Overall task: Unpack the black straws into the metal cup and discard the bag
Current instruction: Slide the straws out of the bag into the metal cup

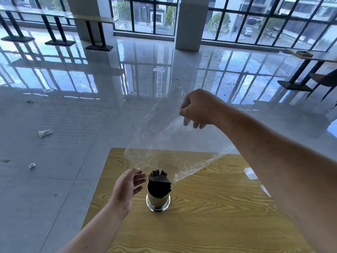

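Clear bag pinched high in right hand; left hand spread wide beside metal cup of black straws

Black straws, shiny silver metal cup, clear bag, yellow wood-grain table

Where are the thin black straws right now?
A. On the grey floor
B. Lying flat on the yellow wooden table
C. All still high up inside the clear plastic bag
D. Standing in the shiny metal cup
D: the thin black straws stand upright in the shiny metal cup on the yellow wooden table, while the right hand lifts the clear plastic bag up off them.
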Demonstrator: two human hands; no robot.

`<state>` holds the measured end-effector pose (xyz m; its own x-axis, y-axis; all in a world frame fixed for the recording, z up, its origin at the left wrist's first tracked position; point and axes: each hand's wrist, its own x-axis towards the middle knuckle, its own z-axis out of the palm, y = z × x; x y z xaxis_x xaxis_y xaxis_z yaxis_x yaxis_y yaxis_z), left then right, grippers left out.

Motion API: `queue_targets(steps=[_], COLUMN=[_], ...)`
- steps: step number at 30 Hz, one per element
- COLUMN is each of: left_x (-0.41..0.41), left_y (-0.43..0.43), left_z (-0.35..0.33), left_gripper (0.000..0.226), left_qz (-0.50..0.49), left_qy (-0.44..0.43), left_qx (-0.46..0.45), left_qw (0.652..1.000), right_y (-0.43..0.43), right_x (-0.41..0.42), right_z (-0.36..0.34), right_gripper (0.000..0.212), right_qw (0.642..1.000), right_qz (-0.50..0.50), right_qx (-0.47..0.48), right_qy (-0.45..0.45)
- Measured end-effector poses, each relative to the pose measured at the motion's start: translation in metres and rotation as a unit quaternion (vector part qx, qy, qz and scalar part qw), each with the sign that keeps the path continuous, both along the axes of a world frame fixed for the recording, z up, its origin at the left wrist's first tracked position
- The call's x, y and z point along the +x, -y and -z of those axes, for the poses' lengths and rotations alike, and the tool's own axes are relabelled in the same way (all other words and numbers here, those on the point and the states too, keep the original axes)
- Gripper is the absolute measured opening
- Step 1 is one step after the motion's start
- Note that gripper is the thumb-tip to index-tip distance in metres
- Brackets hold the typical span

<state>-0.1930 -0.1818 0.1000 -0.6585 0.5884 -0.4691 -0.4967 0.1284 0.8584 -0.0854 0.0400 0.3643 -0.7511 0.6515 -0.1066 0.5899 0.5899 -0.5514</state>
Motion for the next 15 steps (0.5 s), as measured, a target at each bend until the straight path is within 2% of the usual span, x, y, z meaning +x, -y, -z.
queue_targets(steps=[7,12,15], left_x=[0.003,0.007,0.009], left_y=[-0.021,-0.037,-0.047], left_z=[-0.017,-0.025,-0.028], left_gripper=[0.019,0.049,0.055], left_qz=[0.03,0.043,0.052], left_qy=[-0.032,-0.05,-0.057], left_qx=[-0.001,-0.003,-0.009], left_qw=[0.999,0.998,0.997], right_y=[-0.017,-0.034,-0.047], right_x=[0.027,0.052,0.07], right_z=[-0.011,-0.015,-0.014], right_gripper=[0.016,0.013,0.011], right_qw=[0.998,0.993,0.985], right_qz=[0.023,0.05,0.07], right_qx=[-0.028,-0.051,-0.082], right_qy=[-0.042,-0.091,-0.134])
